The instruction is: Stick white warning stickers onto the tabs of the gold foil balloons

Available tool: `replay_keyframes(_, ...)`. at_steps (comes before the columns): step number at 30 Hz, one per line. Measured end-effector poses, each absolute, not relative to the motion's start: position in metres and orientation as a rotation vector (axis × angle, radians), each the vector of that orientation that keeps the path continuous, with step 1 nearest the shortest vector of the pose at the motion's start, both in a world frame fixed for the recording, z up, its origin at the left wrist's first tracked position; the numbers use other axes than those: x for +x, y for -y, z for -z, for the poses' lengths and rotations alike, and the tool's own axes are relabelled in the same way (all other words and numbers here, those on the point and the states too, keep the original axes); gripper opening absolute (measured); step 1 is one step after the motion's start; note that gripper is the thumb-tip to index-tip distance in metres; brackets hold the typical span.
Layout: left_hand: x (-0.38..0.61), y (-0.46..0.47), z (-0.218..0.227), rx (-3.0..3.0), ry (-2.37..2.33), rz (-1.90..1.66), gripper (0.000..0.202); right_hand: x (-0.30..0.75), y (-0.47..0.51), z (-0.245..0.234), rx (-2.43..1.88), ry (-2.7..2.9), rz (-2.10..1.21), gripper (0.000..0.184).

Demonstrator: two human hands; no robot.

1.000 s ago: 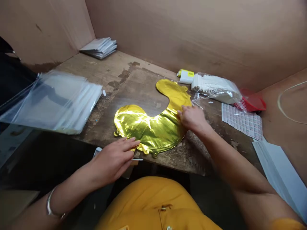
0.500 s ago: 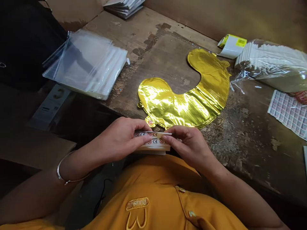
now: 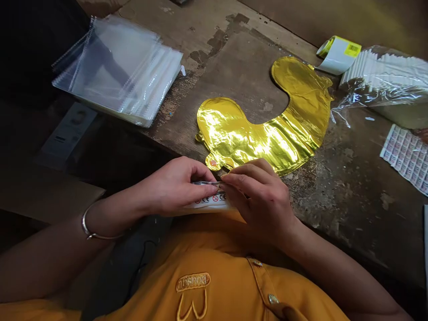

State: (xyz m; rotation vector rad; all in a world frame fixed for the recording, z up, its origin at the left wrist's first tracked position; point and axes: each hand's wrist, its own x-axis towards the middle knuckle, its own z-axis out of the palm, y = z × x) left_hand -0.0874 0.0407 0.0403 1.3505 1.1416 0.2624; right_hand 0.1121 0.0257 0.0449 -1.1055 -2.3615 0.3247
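Observation:
My left hand [image 3: 174, 185] is closed on a folded sheet of white CE-mark stickers [image 3: 210, 199], thumb on the near face and fingers behind. At the sheet's top right, my right hand [image 3: 264, 191] pinches with thumb and index finger close to the left thumb tip. Whether a single sticker lies in that pinch is hidden. Just beyond both hands a flat gold foil balloon [image 3: 261, 138], curved like a C, lies on the table with its tabbed end near my fingers.
A stack of clear plastic bags [image 3: 120, 71] lies at the table's left. On the right are a clear bag of white sticks [image 3: 384, 73], a curled white and yellow label [image 3: 339, 55] and a sheet of small printed stickers [image 3: 406, 156]. The worn wooden table [image 3: 214, 71] ends before my body.
My right hand has turned over the sheet's right side, its fingers now bent down at the top edge near my left thumb. My left hand keeps its hold. The view has shifted slightly.

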Motion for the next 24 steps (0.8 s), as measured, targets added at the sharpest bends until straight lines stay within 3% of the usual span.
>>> replay_keyframes(9, -0.089, -0.040, -0.034, 1.226, -1.085, -0.301, 0.022, 0.121, -0.019, -0.036, -0.932, 2.471, -0.040, 0.017)
replay_keyframes(15, -0.092, -0.043, -0.028, 1.216, -1.016, -0.282, 0.023, 0.119, -0.016, -0.031, -0.866, 2.561, 0.111, 0.012)
replay_keyframes(20, -0.098, -0.045, -0.027, 1.330, -1.031, -0.214, 0.021, 0.115, -0.015, -0.037, -1.032, 2.371, -0.157, 0.010)
replay_keyframes(24, -0.100, -0.036, -0.035, 1.953, -1.157, -0.283, 0.014, 0.119, -0.035, -0.047, -1.390, 1.903, -0.511, 0.004)
